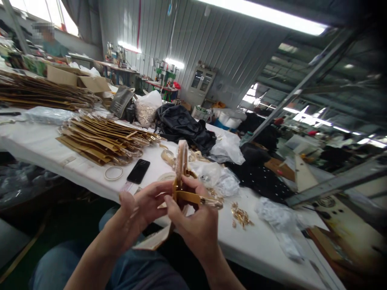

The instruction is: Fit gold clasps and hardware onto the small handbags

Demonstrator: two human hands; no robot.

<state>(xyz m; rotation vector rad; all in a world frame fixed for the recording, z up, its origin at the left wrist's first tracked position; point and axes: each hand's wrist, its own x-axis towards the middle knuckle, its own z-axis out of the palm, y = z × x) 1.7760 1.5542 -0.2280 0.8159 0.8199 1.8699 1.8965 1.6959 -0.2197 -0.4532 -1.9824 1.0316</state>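
Note:
Above the table's front edge, both my hands hold a mustard-brown bag piece [176, 192] with an upright loop wrapped in clear film. My right hand [199, 225] grips it from the right, thumb pressed on its near side. A short strap [189, 197] with a metal fitting [211, 202] at its end sticks out past those fingers. My left hand [142, 211] has its fingers against the left side of the piece, its thumb standing apart. A pale flat panel [155, 239] hangs below, above my lap. The fingertips behind the piece are partly hidden.
Similar brown pieces [96, 139] lie stacked on the white table [84, 177], near a phone [138, 171] and a tape roll [113, 173]. Small gold metal parts [241, 215] lie rightward, beside crumpled plastic bags [278, 221]. A black backpack [181, 123] sits behind. A person [54, 47] is far left.

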